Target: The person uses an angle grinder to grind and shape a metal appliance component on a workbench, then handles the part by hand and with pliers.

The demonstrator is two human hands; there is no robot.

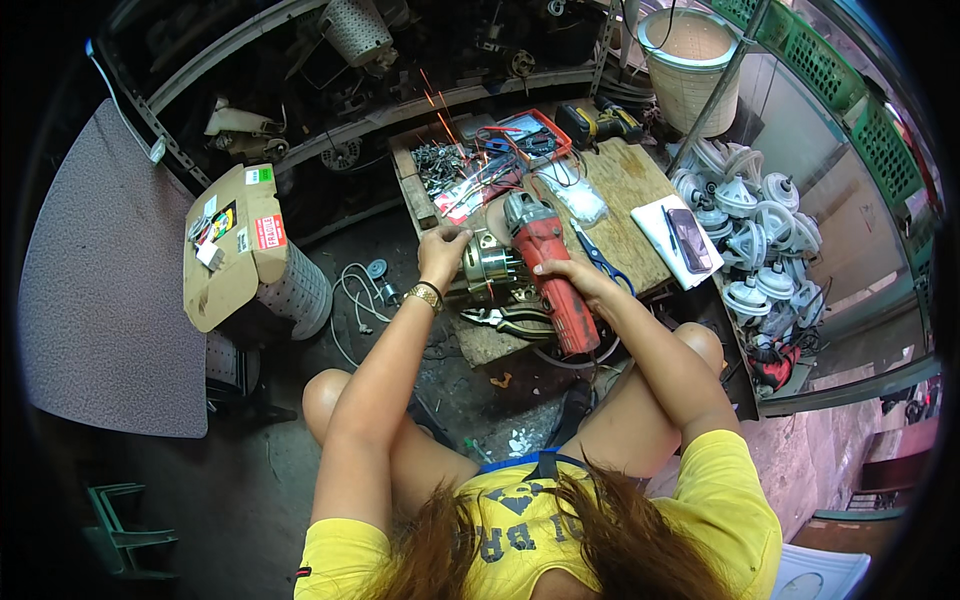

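A red angle grinder (556, 285) lies slantwise over the near part of the wooden bench, and my right hand (582, 282) is wrapped round its body. Its disc (497, 216) meets the upper side of a brass-coloured electric motor (487, 265), and orange sparks (438, 108) fly up and away. My left hand (444, 254) is closed at the motor's left edge, steadying it; the fingertips are partly hidden. Just below the motor, pliers with dark handles (515, 320) rest on the bench. Blue-handled scissors (600, 258) lie to the right of the grinder.
The wooden bench (632, 180) carries loose screws (438, 170), an orange tray (545, 135), a cordless drill (598, 122) and a phone (688, 238) on a white cloth. White fan motors (760, 225) are heaped at right. A cardboard box (225, 270) stands left, near a cable (345, 300).
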